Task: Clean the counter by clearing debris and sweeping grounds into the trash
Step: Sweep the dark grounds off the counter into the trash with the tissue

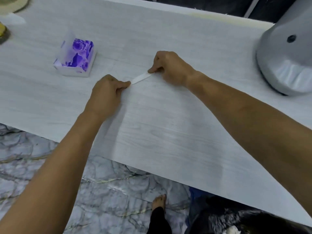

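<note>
On counter (168, 124): unlabelled white strip (141, 78).

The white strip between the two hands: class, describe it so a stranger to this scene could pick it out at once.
Start at the pale wood-grain counter and find the purple-flowered tissue box at its left. Just right of the box, the left hand and right hand each pinch one end of a short white strip. It is the only thin, flat, plain white thing lying there.

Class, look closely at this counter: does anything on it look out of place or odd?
Yes: a thin white strip lies mid-counter, pinched at its ends by the left hand and right hand. It looks like stray debris. No grounds or spills show.
</note>
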{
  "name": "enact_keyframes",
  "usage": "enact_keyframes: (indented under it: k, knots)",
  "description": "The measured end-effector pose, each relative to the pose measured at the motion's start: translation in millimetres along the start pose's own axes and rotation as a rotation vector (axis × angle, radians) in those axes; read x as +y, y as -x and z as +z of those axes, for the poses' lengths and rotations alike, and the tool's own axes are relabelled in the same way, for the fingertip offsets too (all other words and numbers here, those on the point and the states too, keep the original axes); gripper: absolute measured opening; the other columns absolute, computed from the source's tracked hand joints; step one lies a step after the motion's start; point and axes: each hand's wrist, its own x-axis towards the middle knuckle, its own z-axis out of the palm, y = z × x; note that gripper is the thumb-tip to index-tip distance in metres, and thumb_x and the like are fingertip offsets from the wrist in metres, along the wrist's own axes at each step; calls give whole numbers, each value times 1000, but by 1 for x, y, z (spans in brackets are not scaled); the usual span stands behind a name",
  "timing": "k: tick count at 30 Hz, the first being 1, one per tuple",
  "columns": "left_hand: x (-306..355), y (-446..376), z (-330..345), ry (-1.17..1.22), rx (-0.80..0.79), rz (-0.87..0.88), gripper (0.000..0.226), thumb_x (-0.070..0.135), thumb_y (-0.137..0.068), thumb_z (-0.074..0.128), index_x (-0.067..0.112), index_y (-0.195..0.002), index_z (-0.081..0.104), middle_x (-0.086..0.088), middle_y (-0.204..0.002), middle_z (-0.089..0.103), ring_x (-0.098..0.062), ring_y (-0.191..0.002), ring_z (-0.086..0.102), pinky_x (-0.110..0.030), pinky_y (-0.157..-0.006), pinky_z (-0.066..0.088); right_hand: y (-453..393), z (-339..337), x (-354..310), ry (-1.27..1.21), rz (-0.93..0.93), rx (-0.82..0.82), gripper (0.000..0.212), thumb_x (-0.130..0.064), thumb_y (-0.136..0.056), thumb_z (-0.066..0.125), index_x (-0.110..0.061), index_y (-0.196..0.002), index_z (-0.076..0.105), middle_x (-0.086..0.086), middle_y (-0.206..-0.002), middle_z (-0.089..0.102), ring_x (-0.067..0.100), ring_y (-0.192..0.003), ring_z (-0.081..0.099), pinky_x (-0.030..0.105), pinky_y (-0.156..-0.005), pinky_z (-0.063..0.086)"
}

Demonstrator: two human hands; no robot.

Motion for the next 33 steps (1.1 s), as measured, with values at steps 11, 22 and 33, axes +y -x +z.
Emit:
enact_keyframes:
  k: [11, 22, 33]
  knots:
    - [257, 103, 105, 270, -229, 200, 16, 35, -100, 50, 23, -90, 52, 7, -87, 45, -10, -71, 42, -24, -58, 36, 286, -60, 94, 101, 227, 137, 33, 13, -80, 68, -11, -100, 79, 7, -98, 64, 22, -87, 59, 33, -78, 51]
    - [252, 26, 95, 147, -262, 429, 43, -3, -93, 56, 23, -126, 67, -4, -106, 54, -22, -94, 55, -18, -75, 34, 315, -74, 99, 171, 311, 269, 41, 18, -78, 63, -11, -102, 78, 7, -97, 63, 27, -87, 60, 39, -71, 55]
    - [199, -130, 116, 10, -81, 394, 34, -3, -95, 51, 11, -120, 70, -20, -109, 63, -35, -100, 61, -23, -91, 43, 169, -77, 132, 549, 384, 69, 34, 16, -82, 42, 4, -103, 66, 22, -104, 60, 42, -92, 59, 44, -73, 47]
